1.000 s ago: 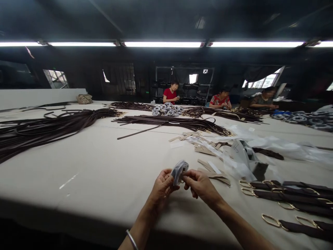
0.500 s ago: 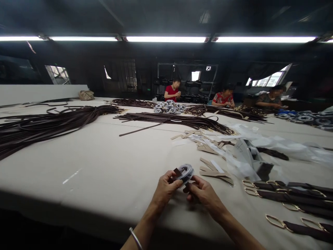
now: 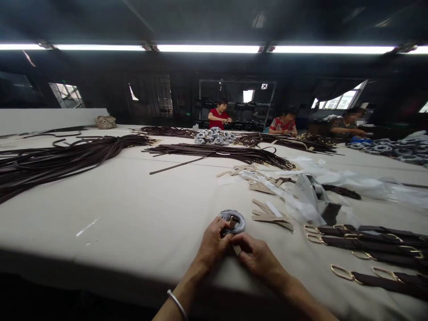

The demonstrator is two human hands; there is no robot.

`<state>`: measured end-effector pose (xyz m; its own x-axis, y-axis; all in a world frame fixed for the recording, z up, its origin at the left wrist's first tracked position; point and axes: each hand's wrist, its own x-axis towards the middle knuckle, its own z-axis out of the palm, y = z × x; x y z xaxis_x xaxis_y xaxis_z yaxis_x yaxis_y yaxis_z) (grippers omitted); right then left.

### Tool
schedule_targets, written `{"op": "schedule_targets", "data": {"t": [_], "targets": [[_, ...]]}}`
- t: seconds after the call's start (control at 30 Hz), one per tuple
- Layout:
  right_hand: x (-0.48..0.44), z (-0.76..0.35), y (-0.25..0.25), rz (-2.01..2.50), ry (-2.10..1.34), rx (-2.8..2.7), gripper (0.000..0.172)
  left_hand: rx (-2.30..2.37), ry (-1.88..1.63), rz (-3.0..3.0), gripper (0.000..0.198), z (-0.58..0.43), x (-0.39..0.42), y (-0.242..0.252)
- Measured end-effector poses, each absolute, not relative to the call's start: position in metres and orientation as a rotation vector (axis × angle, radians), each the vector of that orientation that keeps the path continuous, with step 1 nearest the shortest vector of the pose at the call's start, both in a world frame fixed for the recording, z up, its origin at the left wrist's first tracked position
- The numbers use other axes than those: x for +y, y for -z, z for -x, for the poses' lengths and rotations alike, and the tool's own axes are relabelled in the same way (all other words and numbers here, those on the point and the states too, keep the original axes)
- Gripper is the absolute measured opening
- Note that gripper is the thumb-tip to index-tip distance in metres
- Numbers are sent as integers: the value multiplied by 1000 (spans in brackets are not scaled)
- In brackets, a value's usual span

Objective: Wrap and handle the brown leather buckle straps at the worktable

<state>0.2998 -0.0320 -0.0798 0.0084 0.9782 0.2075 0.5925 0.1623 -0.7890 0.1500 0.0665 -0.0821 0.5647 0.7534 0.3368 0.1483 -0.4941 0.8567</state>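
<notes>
A coiled strap (image 3: 241,223) wrapped in greyish clear plastic sits near the front edge of the table. My left hand (image 3: 211,243) is closed on its near left side, the fingers reaching toward the ring's centre, where a bit of gold-coloured metal shows. Just below the coil, my right hand (image 3: 262,258) is closed in a pinch on a small tan strip (image 3: 237,249). Its fingertips are close to my left fingers. Whether the strip is joined to the coil is hidden by the hands.
Dark straps with gold rings (image 3: 374,278) lie at right. Tan strips (image 3: 270,215) and a crumpled plastic sheet (image 3: 361,183) are beyond the hands. Long dark straps (image 3: 67,154) lie at left; wrapped coils (image 3: 214,137) are piled mid-table. Several people sit across the table.
The coil has turned flatter, with its ring facing up more. The dark strap end above my left fingers is out of sight, and my right hand now pinches a tan strip below the coil.
</notes>
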Motion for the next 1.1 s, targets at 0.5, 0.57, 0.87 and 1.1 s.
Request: {"op": "schedule_targets", "data": {"t": [0.5,0.57,0.87,1.1], "targets": [[1,-319,67,1571,-539,-1570,8,717,-869,-2120,36,-151,65,91],[4,-319,68,1560,-573,-1558,5,724,-858,-2125,37,-151,63,90],[9,-330,68,1491,-819,-1584,29,770,-858,-2112,33,-155,62,94],[12,-334,59,1509,-636,-1822,17,767,-856,-2174,27,-155,60,92]]}}
